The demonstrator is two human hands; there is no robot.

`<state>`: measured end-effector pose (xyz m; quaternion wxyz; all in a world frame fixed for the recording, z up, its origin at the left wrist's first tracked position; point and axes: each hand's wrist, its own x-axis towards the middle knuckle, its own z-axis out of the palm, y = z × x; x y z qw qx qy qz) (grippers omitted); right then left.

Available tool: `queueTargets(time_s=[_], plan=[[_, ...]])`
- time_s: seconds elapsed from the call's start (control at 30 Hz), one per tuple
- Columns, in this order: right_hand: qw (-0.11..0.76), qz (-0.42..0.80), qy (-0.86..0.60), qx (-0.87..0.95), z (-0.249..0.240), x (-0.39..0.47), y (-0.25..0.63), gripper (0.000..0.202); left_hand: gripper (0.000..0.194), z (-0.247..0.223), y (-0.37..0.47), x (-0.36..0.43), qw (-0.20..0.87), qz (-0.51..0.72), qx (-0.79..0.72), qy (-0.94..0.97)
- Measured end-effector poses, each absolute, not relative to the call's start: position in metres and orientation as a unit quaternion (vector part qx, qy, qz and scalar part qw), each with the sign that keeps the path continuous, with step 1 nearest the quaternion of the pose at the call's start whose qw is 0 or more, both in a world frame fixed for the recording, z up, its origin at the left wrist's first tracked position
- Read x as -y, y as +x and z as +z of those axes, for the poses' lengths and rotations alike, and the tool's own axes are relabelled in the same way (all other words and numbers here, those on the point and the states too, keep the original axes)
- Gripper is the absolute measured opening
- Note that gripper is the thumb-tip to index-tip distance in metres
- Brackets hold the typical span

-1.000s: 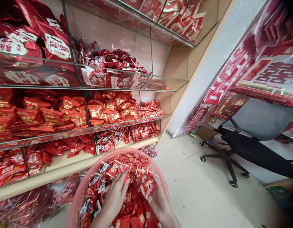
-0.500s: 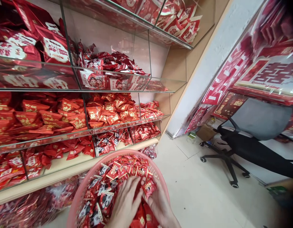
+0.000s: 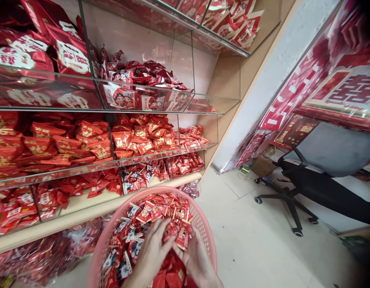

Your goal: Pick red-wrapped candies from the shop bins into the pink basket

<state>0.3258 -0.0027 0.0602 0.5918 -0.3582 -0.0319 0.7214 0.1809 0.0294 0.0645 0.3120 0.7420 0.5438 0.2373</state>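
Observation:
Both my hands are over a pink plastic basket (image 3: 209, 228) full of small wrapped candy packets. My left hand (image 3: 153, 250) has its fingers closed round a small red candy packet (image 3: 171, 229). Right beside it, my right hand (image 3: 199, 258) grips another red candy packet (image 3: 184, 235) with a pale edge and a printed figure. The two hands nearly touch at the thumbs. Under them lie plain red packets (image 3: 170, 276), and black-and-white printed packets (image 3: 124, 266) fill the basket's left side.
A shelf unit with glass dividers stands ahead, holding red candy packets (image 3: 68, 144) and large red bags (image 3: 69, 56). Clear plastic bags of packets (image 3: 53, 256) lie below it. To the right are tiled floor (image 3: 251, 240), an office chair (image 3: 317, 180) and hanging red decorations (image 3: 349, 92).
My hands have lifted slightly and drawn together; a red candy packet now shows in my left hand. The packet in my right hand is turned more upright. The view has shifted slightly.

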Motion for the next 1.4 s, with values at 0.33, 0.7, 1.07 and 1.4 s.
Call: queueTargets(time_s=[0.33,0.7,1.07,1.4], plan=[[0.608,0.697,-0.379,0.026,0.065,0.005,0.357,0.033,0.047,0.031,0.182,-0.048,0.252,0.147,-0.541,0.789],[0.606,0.714,-0.347,0.059,0.066,0.005,0.335,0.034,0.043,0.064,0.222,-0.016,0.381,0.302,-0.505,0.714],[0.534,0.745,-0.384,0.110,0.064,0.012,0.318,0.048,0.059,0.041,0.193,-0.025,0.414,0.289,-0.547,0.668],[0.573,0.707,-0.406,0.078,0.050,0.008,0.353,0.050,0.059,0.049,0.163,-0.052,0.241,0.207,-0.567,0.760]])
